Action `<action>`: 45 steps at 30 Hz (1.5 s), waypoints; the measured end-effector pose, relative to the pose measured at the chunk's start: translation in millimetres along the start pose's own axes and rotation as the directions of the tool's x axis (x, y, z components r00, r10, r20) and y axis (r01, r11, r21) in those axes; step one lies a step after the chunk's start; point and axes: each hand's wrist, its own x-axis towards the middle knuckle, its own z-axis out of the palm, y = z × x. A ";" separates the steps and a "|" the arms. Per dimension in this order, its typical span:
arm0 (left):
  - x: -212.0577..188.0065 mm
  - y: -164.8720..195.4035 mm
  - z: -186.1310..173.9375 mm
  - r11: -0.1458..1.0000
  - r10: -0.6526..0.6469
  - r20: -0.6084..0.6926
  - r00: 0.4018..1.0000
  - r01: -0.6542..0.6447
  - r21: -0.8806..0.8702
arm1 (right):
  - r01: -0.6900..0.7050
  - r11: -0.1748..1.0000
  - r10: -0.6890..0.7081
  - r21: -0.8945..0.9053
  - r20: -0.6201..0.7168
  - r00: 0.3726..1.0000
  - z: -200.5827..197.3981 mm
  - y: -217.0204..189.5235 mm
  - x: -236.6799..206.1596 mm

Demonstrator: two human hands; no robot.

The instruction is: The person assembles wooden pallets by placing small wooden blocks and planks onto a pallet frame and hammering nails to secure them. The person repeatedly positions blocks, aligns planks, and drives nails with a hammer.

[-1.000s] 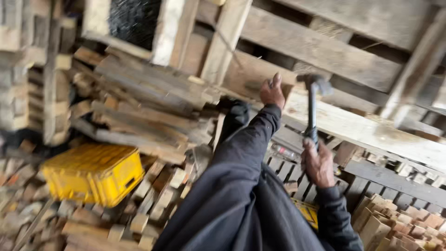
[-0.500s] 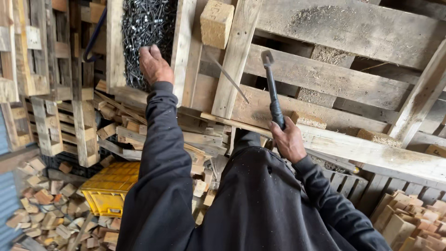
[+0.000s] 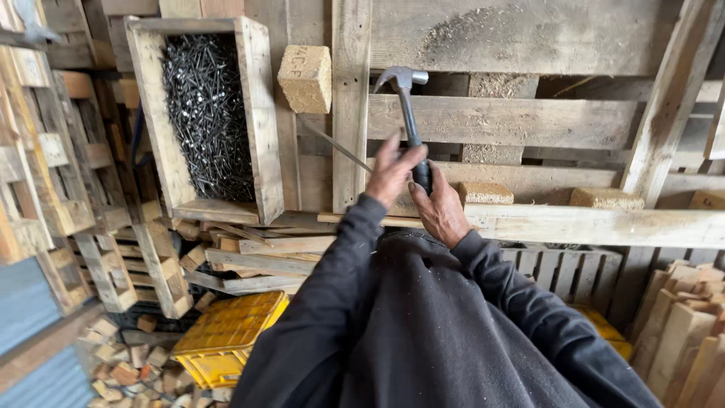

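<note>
While the right hand (image 3: 442,211) grips the hammer (image 3: 408,113), the left hand (image 3: 391,172) sits just beside it, fingers loose, touching the handle.

I see a hammer (image 3: 408,113) with a dull grey metal head and a dark, slightly glossy shaft, gripped by my right hand (image 3: 440,211); my left hand (image 3: 391,172) is beside it. My sleeves (image 3: 332,302) are matt black cloth, soft and a little fuzzy. The pallet boards (image 3: 529,121) are rough, weathered bare wood, grey-brown and stained. A wooden box (image 3: 253,113) of the same raw timber holds dark, faintly shiny metal nails (image 3: 208,113). The block (image 3: 305,78) looks like coarse pressed wood chip. The yellow crate (image 3: 226,340) is smooth plastic, dusty.
</note>
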 end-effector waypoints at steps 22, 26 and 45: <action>-81.0 -99.0 279.9 0.113 -0.202 0.473 0.858 -0.459 0.881 | -0.160 0.722 -0.358 -0.673 -0.562 0.746 -311.3 211.4 -157.8; -77.4 -126.5 283.2 0.039 -0.065 0.491 0.869 -0.489 0.871 | -0.200 0.608 -0.248 -0.768 -0.424 0.871 -329.9 239.9 -135.4; -99.9 -142.3 179.7 -0.122 0.019 0.692 0.722 -0.685 0.718 | -0.622 0.645 0.189 -0.444 -0.696 0.692 -237.3 190.3 -179.1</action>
